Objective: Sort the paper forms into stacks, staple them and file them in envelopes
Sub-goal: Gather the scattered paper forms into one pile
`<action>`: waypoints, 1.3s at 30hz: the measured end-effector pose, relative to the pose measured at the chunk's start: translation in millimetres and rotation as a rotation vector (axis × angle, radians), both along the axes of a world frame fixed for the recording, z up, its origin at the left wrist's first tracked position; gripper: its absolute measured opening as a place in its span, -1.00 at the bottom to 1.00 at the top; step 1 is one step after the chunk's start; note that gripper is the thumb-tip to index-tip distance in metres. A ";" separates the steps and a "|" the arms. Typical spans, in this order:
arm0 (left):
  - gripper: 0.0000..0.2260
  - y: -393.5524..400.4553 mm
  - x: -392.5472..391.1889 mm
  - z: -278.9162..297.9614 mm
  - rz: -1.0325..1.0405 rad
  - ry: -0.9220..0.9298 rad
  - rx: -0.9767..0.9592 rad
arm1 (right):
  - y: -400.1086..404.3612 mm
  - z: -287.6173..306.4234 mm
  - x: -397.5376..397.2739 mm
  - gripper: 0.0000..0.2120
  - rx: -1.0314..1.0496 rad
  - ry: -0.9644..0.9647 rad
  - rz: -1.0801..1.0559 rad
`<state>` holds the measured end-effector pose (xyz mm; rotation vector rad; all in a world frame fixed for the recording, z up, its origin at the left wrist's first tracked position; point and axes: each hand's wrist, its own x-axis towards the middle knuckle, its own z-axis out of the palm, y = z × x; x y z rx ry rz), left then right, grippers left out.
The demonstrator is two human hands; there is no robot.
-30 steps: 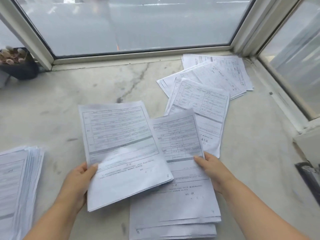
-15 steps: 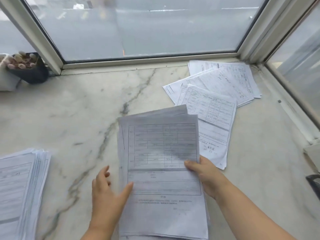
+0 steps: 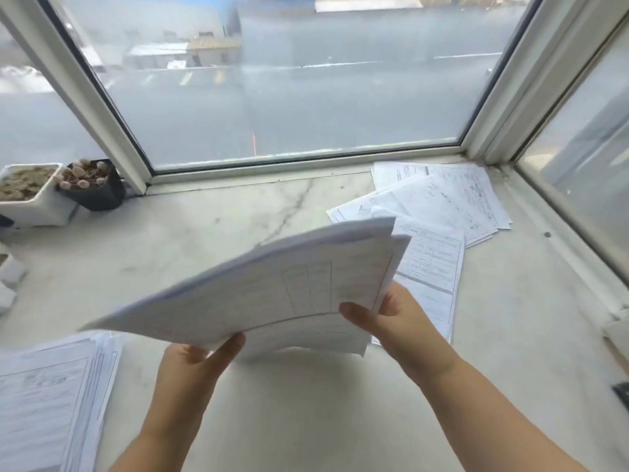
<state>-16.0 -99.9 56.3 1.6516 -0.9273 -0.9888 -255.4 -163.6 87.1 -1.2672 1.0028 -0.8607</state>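
A sheaf of printed forms (image 3: 272,294) hangs in the air above the marble sill, tilted and turned sideways. My left hand (image 3: 194,369) grips its near edge, thumb on top. My right hand (image 3: 391,321) pinches the sheaf's right end, thumb over the printed face. A thick stack of forms (image 3: 51,403) lies at the lower left. Loose forms (image 3: 442,206) are spread in the far right corner, one sheet (image 3: 432,267) reaching toward my right hand. No stapler or envelope shows.
The marble sill (image 3: 211,240) is bounded by window frames at the back (image 3: 289,165) and right (image 3: 561,240). A white planter (image 3: 30,199) and a black pot (image 3: 92,185) stand at the far left. A dark object (image 3: 621,391) pokes in at the right edge.
The sheets were gathered into one pile on the sill, then both hands lifted the sheaf and turned it sideways. The camera has tilted up.
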 end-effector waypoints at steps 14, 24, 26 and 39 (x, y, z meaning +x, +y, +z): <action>-0.88 15.7 16.4 -48.3 0.047 0.109 0.375 | -10.5 -103.9 -58.0 -0.01 0.156 1.184 -0.106; -0.76 23.6 18.5 -72.6 -0.052 0.291 0.517 | -13.4 -121.8 -79.1 -0.14 -0.073 1.389 -0.083; -0.77 21.1 18.4 -75.8 -0.042 0.293 0.516 | -14.5 -118.6 -82.5 0.12 -0.096 1.438 0.016; -0.74 13.4 3.9 -74.0 -0.084 0.340 0.549 | 1.5 -126.7 -75.8 0.01 -0.001 1.395 0.092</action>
